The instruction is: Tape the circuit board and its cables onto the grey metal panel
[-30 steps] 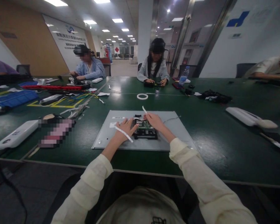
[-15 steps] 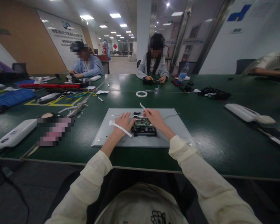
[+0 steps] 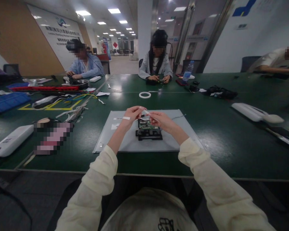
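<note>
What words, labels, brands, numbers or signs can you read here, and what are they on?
Nothing is sharp enough to quote with certainty.
Wall sign: Chinese characters and smaller lettering, blurred.
Labels on the grey panel: too small.
Bottle label: too blurred.
Shirt print: no readable word.
Small plate below the blue wall logo: unreadable.

Loose cream sleeves [image 3: 97, 175] flank the cream shirt [image 3: 143, 207], which bears a black outline print [image 3: 165, 222]; beyond the shirt, a white strip [image 3: 126, 118] crosses the left wrist [image 3: 123, 124].
</note>
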